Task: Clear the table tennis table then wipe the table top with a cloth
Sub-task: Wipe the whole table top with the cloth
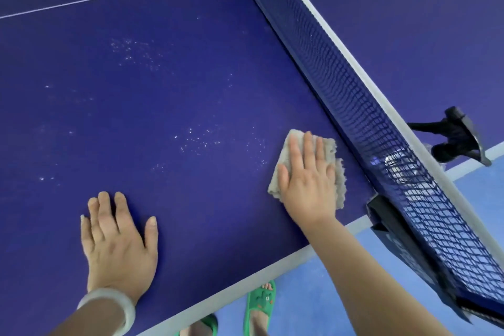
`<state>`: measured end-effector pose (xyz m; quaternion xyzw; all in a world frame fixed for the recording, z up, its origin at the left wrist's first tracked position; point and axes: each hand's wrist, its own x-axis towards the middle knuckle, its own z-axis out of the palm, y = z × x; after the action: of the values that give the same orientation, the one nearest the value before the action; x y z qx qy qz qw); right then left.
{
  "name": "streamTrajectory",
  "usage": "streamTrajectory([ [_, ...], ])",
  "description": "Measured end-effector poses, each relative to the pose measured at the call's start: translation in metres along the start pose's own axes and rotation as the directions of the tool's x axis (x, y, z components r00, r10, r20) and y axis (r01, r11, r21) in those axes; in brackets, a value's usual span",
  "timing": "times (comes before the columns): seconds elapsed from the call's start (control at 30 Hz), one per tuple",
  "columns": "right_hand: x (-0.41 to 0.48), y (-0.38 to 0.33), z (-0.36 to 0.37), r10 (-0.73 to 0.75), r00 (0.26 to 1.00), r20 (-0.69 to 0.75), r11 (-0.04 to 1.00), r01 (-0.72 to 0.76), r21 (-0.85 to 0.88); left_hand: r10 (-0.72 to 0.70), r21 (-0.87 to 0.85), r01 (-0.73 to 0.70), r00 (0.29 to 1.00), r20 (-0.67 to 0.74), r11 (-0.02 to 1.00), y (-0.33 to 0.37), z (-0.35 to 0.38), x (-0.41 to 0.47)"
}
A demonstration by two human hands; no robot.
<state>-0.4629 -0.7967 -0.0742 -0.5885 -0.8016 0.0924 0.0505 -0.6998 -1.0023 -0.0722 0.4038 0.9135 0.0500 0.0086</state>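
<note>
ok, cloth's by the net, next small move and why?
Probably slide the right hand and cloth leftward, away from the net, over the pale specks. The hand presses flat on the cloth, the specks lie just left of it, and the left hand rests flat on the table top.
</note>
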Motion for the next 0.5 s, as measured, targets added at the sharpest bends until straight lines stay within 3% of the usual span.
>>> streamTrajectory([
  [0.07, -0.027, -0.017, 0.008, -0.283, 0.958, 0.051, 0.959, 0.284, -0.012, -0.005, -0.001, 0.005, 1.0, 0.016, 1.0, 0.001, -0.002, -0.001],
  [0.13, -0.036, -0.012, 0.009, -0.435, 0.896, 0.088, 0.899, 0.437, -0.008, -0.006, 0.006, 0.006, 1.0, 0.021, 1.0, 0.001, -0.003, 0.0],
  [0.2, -0.017, 0.006, 0.002, -0.388, 0.917, 0.093, 0.921, 0.39, -0.005, -0.005, 0.01, 0.004, 1.0, 0.025, 1.0, 0.001, -0.003, 0.0],
  [0.3, 0.038, 0.025, -0.009, -0.122, 0.991, 0.046, 0.989, 0.126, -0.073, -0.006, 0.022, 0.005, 0.999, 0.038, 1.0, 0.001, -0.003, 0.001],
  [0.4, 0.085, 0.006, -0.01, 0.111, 0.993, 0.041, 0.992, -0.109, -0.056, -0.005, 0.054, 0.002, 0.998, 0.059, 0.999, 0.0, -0.004, 0.0],
  [0.43, 0.09, -0.009, -0.006, 0.101, 0.994, 0.051, 0.994, -0.098, -0.042, -0.006, 0.061, 0.002, 0.998, 0.062, 0.998, 0.0, -0.004, 0.0],
  [0.5, 0.08, -0.041, 0.004, -0.088, 0.994, 0.066, 0.994, 0.092, -0.051, -0.009, 0.063, 0.005, 0.998, 0.066, 0.998, 0.001, -0.005, -0.001],
])
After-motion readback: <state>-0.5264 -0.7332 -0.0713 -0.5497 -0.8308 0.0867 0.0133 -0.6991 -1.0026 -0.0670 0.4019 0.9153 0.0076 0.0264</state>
